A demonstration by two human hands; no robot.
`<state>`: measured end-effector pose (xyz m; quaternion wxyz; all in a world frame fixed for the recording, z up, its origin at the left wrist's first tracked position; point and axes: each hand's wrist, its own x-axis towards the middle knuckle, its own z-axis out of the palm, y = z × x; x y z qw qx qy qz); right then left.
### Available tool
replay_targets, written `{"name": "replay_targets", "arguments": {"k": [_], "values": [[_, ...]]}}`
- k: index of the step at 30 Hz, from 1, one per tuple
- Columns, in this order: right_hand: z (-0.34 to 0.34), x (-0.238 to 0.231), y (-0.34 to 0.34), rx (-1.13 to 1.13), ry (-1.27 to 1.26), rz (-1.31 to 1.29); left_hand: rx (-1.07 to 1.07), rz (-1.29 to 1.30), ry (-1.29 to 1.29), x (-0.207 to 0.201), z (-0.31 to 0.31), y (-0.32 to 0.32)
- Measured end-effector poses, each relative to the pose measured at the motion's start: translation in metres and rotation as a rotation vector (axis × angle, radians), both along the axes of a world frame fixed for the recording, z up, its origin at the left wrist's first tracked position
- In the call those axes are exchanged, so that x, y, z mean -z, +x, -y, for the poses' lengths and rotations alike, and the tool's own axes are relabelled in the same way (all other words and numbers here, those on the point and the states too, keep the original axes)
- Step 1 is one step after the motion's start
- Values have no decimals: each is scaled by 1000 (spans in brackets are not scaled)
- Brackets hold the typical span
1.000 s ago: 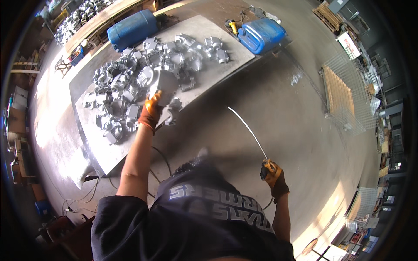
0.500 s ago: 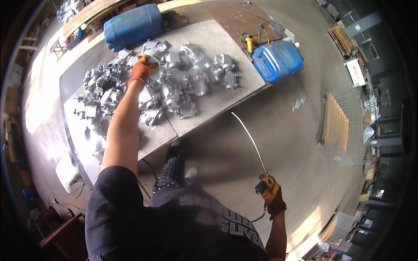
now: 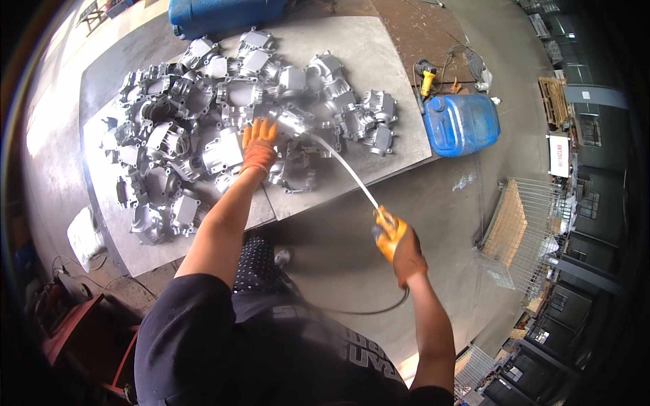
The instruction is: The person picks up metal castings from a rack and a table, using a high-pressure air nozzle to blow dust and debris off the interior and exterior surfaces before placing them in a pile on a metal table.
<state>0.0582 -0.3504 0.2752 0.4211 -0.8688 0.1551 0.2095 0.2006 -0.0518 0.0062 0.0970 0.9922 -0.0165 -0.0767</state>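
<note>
My left hand [image 3: 259, 145], in an orange work glove, lies among the silver metal castings [image 3: 240, 93] on the table, fingers stretched out and apart. It touches or hovers just over a casting beside it; I cannot tell which. In my right hand [image 3: 399, 247], gloved in yellow and brown, is an air blow gun with a long thin metal tube [image 3: 355, 177]. The tube points up and left, its tip over the castings right of my left hand. Most of the gun's body is hidden by the glove. From its handle a dark hose [image 3: 365, 312] curves toward my body.
The metal table [image 3: 379, 47] carries the pile. Along its far edge lies a blue jerrycan [image 3: 227, 15]; another blue jerrycan [image 3: 464, 125] stands at the right corner near a yellow angle grinder [image 3: 427, 81]. A wire mesh cage [image 3: 518, 233] is on the floor at right.
My left hand has come back nearer and right from the far castings, its fingers now stretched. My right hand has moved up and left, bringing the tube's tip over the castings.
</note>
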Motion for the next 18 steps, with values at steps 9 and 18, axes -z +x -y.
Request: {"name": "replay_targets", "arguments": {"k": [9,18], "values": [[-59,25,120,-408,-410,-110,-44,155,-155,-43,-47,-131],[-132,48,160,-564,-719,71,-353,-190,-104,-11,-123,-251]]}}
